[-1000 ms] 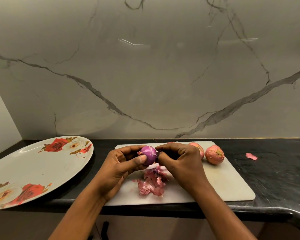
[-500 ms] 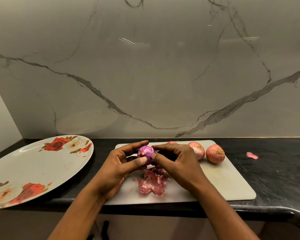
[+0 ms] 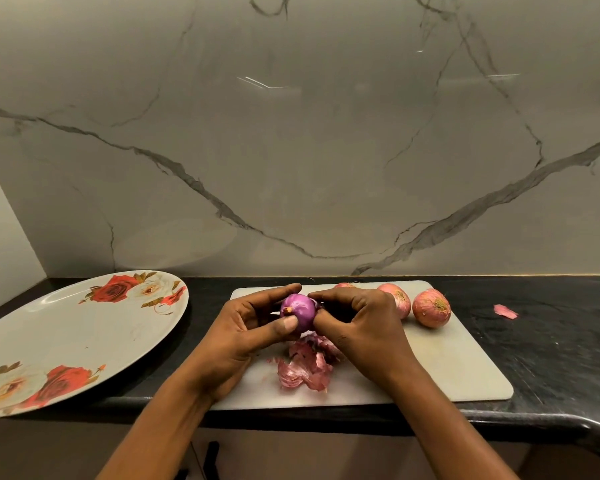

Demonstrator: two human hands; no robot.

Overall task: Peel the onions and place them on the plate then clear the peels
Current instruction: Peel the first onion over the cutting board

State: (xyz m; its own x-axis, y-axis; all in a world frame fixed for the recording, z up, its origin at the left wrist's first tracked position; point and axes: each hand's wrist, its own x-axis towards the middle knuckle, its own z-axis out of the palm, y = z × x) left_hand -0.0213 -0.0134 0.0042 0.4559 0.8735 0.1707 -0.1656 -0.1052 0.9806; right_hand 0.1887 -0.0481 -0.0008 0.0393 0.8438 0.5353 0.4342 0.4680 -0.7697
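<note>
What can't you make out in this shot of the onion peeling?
Head view only:
- Back onion: only its top shows behind the right hand.
- Held onion: its far side is covered by the left hand and the right, so leftover skin there can't be judged.
- Plate: its left part is cut off by the frame edge.
- Peels: partly under the right hand.

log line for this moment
step: peeling | left hand: holds purple onion | right hand: pinches its skin | peels: on cutting board

Frame edge cuts round white floral plate [image 3: 66, 341]; right hand [image 3: 361, 327] hides most of rearmost pink unpeeled onion [image 3: 343, 285].
</note>
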